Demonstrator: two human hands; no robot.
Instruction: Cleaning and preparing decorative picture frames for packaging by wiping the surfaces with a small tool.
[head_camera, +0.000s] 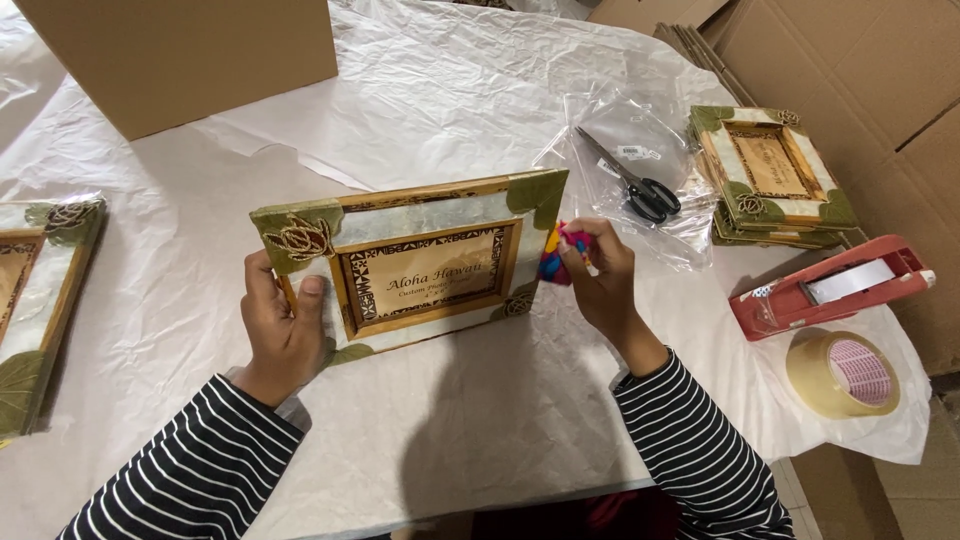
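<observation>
- Wooden picture frame (415, 262) w/ pale shell-like panels and green leaf corners sits at centre of the white paper-covered table (480, 420), tipped up on its lower edge, front facing the wearer.
- Left hand (282, 330) at 9 o'clock of frame: closed round its left edge, thumb on the front, fingers behind.
- Right hand (600, 275) at 3 o'clock: fingers pinched narrow on a small multicolour cloth (558, 255) (pink/blue/yellow), pressed against the frame's right edge.
- Step in hand, by my read: wiping or dusting the frame while the other hand steadies it.
- Next move prob. calls for a firm left grip so the frame doesn't slide on the paper, and light strokes across the front, esp. the raised turtle ornament at its top-left corner.
- Rest: scissors (635, 180) on clear plastic bags (640, 150) at 1 o'clock; stack of like frames (770, 175) at 2; red tape dispenser (830, 285) and tape roll (842, 373) at 3–4; another frame (40, 290) at 9; cardboard box (180, 55) at 11.
</observation>
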